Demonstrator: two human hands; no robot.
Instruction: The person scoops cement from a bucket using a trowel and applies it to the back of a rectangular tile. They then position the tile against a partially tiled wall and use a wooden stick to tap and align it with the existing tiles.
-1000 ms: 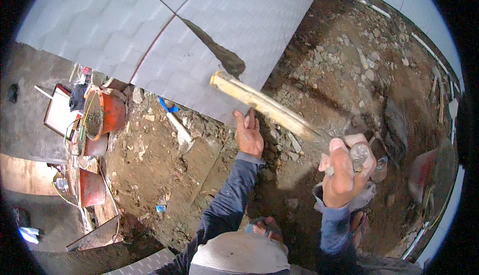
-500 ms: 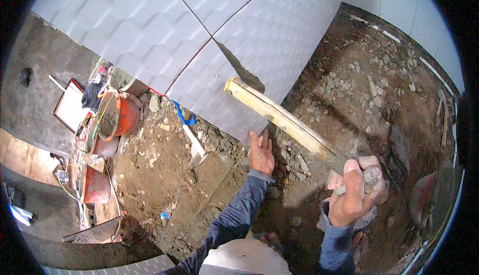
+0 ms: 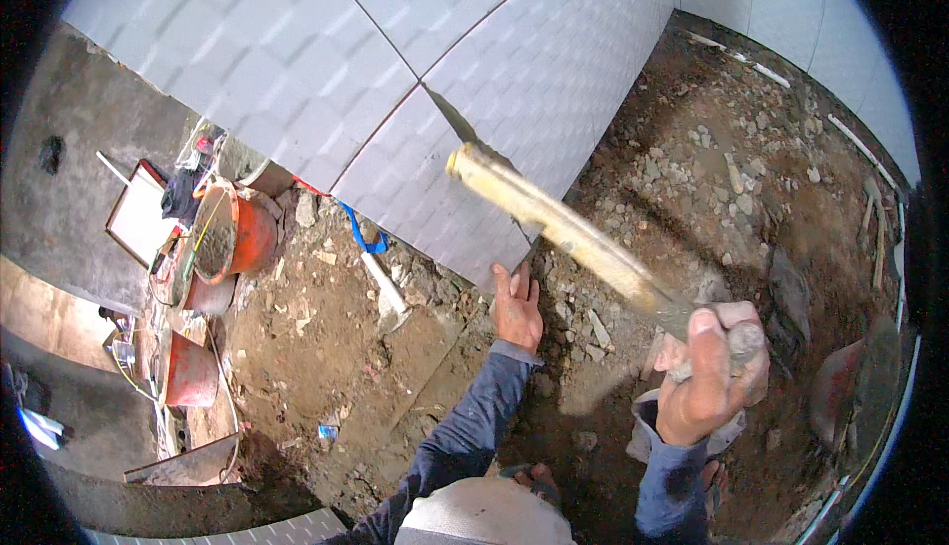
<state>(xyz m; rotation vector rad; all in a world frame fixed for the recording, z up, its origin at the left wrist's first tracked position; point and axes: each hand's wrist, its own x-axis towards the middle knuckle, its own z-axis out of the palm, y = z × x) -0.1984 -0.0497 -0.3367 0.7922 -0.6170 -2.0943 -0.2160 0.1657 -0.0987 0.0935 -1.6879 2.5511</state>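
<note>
Step in hand, by my reading: seating the lowest wall tile [image 3: 435,199]. Left hand [image 3: 517,306] lies flat against the tile's bottom corner, holding nothing. Right hand [image 3: 714,379], grip closed on a mortar-caked hammer [image 3: 563,229], handle end raised toward the tile. Next move calls for light, square taps.

Orange bucket [image 3: 237,234] at left, grey mortar inside, tilted beside a second reddish bucket [image 3: 188,372] lower down. White framed board [image 3: 133,214] on grey concrete floor [image 3: 59,209]. Blue strap [image 3: 364,234] lying in the dirt near the wall's foot. Loose stone rubble [image 3: 712,169] scattered over brown earth at right.
</note>
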